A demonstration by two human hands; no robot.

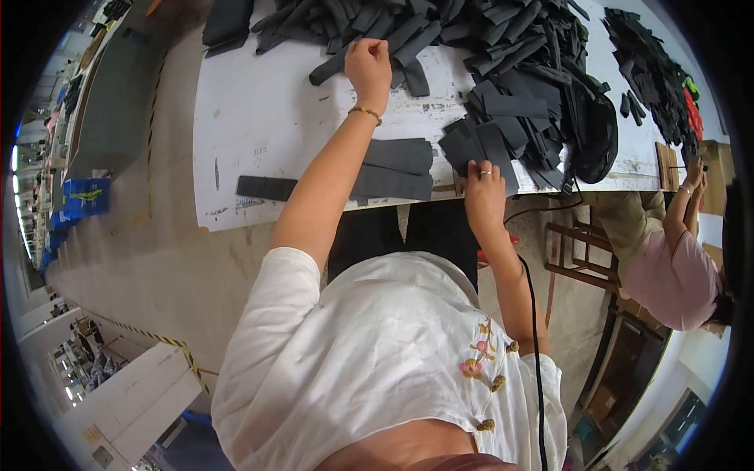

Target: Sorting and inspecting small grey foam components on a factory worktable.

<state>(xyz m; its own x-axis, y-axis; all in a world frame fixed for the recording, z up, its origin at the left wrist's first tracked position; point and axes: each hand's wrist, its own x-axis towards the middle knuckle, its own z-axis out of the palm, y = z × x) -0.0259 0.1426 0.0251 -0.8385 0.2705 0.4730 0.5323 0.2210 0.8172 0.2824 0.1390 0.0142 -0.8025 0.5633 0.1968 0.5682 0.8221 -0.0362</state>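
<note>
Over the near side of a heap of black folded strips point(408, 39), my left hand point(368, 74) has its fingers curled together. Whatever lies in its fingertips is hidden; one black strip point(330, 69) passes right beside it. My right hand point(484, 192) is at the table's near edge, thumb and fingers closed on the near end of a flat black fabric piece point(496, 153). More flat black pieces point(514, 110) lie loosely stacked beyond it. Between my arms, long flat black strips point(393, 169) lie near the edge, and one point(265, 188) sticks out left past my left forearm.
The white table point(228, 133) has a worn, stained top. At the right are a black mesh bag point(594, 129) and another black heap point(648, 63). A black cable point(536, 337) hangs by my right arm. A co-worker point(667, 267) works at right, near a wooden stool point(585, 255).
</note>
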